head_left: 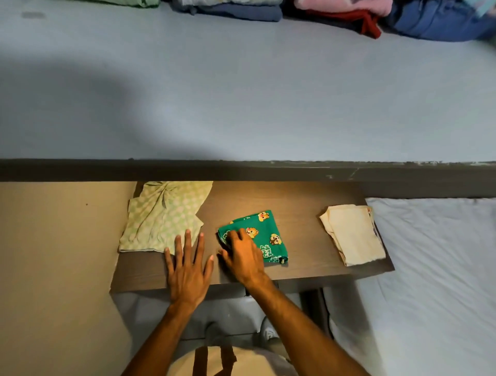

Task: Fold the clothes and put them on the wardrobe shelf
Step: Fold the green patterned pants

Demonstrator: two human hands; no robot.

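Observation:
A small green cloth with cartoon prints [268, 236] lies folded in the middle of a dark wooden table [300, 204]. My right hand [243, 255] rests on its left part, fingers curled over the edge. My left hand [188, 265] lies flat on the table with fingers spread, its fingertips touching the near corner of a pale green checked garment [161, 217] that lies unfolded at the table's left. A folded cream cloth [353, 233] sits at the table's right end.
A wide grey shelf [241, 94] runs above the table, with folded piles along its back: green [128, 2], blue-grey [241, 10], pink and red [349, 13], blue [440, 24]. A bed with a white sheet [442, 268] stands on the right, a beige wall [53, 255] on the left.

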